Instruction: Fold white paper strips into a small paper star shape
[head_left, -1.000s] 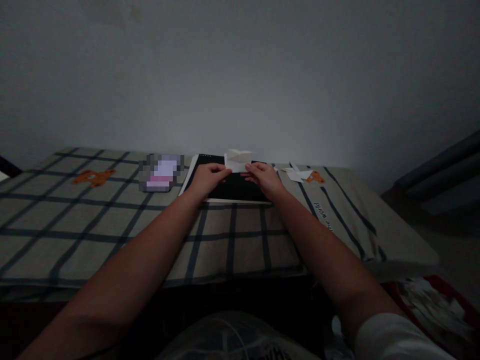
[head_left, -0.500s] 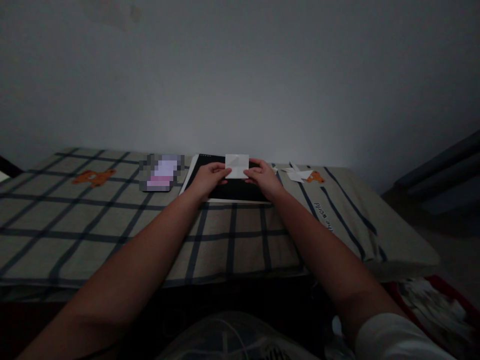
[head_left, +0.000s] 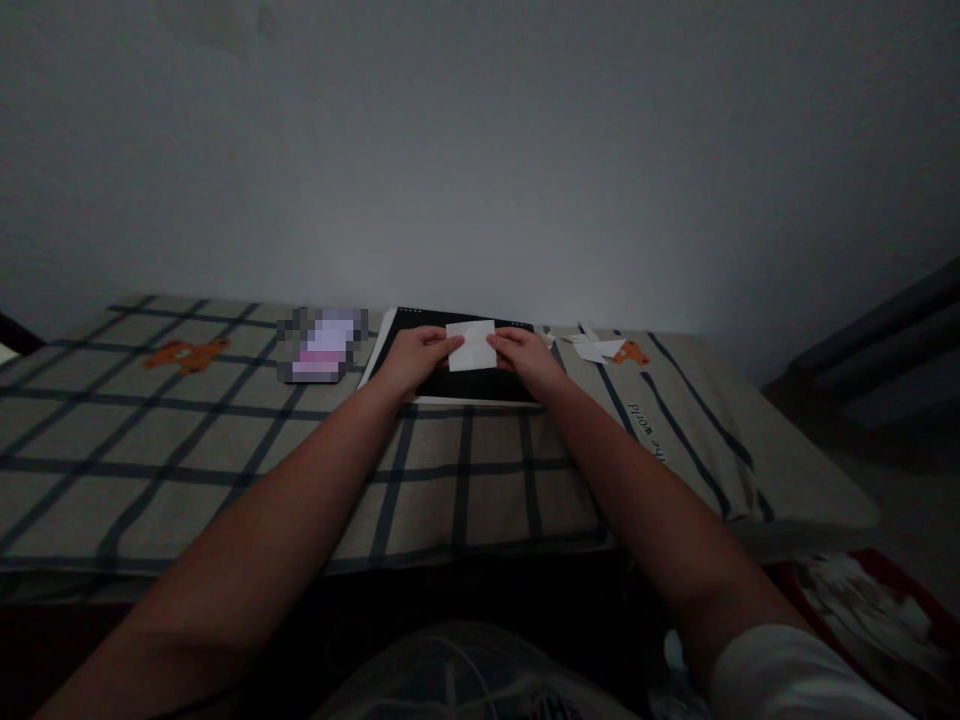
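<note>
A small white sheet of paper (head_left: 472,346), roughly square and creased, is held up between my two hands. My left hand (head_left: 418,358) pinches its left edge, thumb on the near face. On the opposite edge, my right hand (head_left: 531,362) grips it the same way. Beneath the hands lies a black, flat pad or notebook (head_left: 480,388) with white pages showing at its left and front edges. My forearms cover part of the cloth in front of it.
A checked cloth (head_left: 217,430) covers the table. To the left lies a blurred-out phone (head_left: 324,347). Folded white paper (head_left: 598,348) rests on the right, by an orange bear print. A pale wall (head_left: 480,180) stands behind. Below right is a red container (head_left: 892,570) with crumpled pale contents.
The paper has tilted slightly and dropped a little toward me, and its face now looks more evenly lit. Both hands keep hold of it with small finger shifts.
</note>
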